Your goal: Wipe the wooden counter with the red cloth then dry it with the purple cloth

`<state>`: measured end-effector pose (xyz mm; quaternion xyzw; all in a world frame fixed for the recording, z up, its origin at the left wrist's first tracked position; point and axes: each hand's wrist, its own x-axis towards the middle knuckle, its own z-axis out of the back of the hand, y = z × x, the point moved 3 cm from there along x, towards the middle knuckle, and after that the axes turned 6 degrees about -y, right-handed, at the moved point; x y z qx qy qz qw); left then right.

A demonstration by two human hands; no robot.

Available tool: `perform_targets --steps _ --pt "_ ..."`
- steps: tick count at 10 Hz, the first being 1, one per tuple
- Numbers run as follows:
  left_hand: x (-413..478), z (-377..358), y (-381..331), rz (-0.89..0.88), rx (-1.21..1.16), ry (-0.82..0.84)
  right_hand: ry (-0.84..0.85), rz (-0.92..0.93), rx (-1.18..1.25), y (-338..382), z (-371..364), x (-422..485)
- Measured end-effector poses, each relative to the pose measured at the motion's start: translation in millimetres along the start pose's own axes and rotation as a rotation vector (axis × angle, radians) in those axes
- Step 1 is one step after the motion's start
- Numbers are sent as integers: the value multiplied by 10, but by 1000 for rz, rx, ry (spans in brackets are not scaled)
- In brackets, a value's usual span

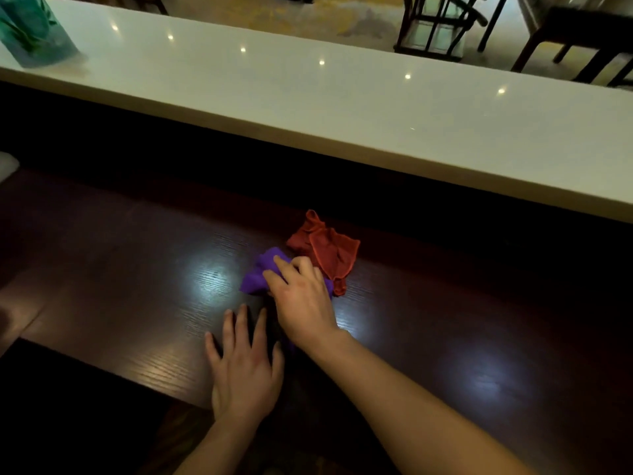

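The dark wooden counter (pixel 137 303) runs across the lower half of the head view and shows bright light reflections. A crumpled red cloth (pixel 329 250) lies loose on it, right of centre. Just in front of it and touching it sits a bunched purple cloth (pixel 257 279). My right hand (pixel 301 299) presses down on the purple cloth with fingers curled over it, covering its right part. My left hand (pixel 243 365) rests flat on the wood near the front edge, fingers spread, holding nothing.
A raised white ledge (pixel 342 108) runs along the back of the counter. A teal patterned container (pixel 30 32) stands on its far left. Dark chairs (pixel 442 25) and a table stand on the floor beyond. The counter's front edge drops off at lower left.
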<state>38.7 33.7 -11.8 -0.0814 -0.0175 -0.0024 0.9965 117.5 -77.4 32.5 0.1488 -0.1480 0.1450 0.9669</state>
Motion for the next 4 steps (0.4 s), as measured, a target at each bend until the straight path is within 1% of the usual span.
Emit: perform_targets --steps 1,2,3,4 --pt "-7 -39 -5 4 13 12 246 -24 82 -97 -146 -193" --pt "-15 -47 -3 -4 16 -3 316 -8 184 -79 -152 -294" --pt "-18 -35 -11 -11 19 -14 174 -25 283 -146 46 -453" --pt "-28 -12 -25 -3 2 21 142 -69 251 -299 227 -814"
